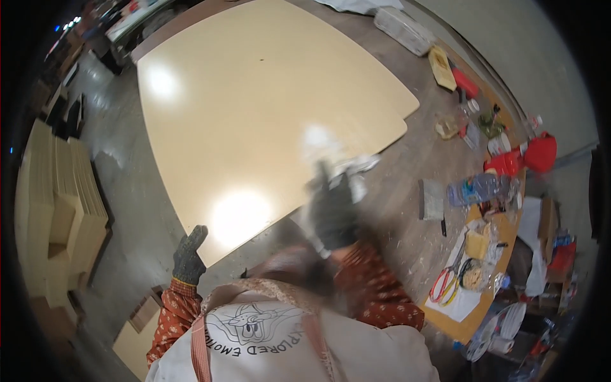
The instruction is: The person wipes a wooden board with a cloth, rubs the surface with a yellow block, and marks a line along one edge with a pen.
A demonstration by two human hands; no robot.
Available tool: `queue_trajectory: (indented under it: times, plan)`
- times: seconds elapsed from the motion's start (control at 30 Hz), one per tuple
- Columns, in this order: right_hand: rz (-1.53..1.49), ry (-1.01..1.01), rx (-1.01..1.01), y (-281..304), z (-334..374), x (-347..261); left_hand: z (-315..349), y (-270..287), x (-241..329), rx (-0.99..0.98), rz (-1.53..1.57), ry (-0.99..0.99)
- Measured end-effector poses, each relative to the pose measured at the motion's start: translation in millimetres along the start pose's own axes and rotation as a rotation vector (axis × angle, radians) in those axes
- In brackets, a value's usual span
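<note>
A large cream panel [254, 108] with rounded corners lies flat before me on a brown work table. At its near left corner, my left hand [189, 258], in a dark grey knit glove, grips the edge. The thumb shows along the edge; the other fingers are mostly hidden. My right hand [334, 213], gloved alike and smeared by motion, is over the panel's near right edge. It has a crumpled white cloth [359, 169] in it, which lies partly on the panel. The exact finger grip there is blurred.
Along the brown table's [398, 216] right side are a grey abrasive block [431, 198], a plastic bottle [471, 190], scissors [443, 286], a red container [540, 153] and a wrapped pack [404, 30]. Stacked cream panels [73, 204] stand on the left. A person [102, 48] is far left.
</note>
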State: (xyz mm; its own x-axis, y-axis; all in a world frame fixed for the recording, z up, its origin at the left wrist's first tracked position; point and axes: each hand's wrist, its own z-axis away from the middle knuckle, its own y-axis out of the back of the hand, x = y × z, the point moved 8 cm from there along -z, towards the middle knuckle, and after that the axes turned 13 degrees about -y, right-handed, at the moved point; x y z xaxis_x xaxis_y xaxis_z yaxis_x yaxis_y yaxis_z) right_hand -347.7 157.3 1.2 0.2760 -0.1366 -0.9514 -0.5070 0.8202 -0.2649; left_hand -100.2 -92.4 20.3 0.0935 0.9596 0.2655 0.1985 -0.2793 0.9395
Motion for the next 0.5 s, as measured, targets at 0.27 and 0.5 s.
queue_trajectory:
  times: [0.27,0.5]
  plan:
    - [1.565,0.378,0.525,26.8,-3.6,-56.8,3.6,-9.5,-16.8,-0.030,-0.070,-0.028]
    - [1.327,0.288,0.925,144.8,-55.7,-94.3,16.0,-31.3,-64.8,0.221,0.969,0.541]
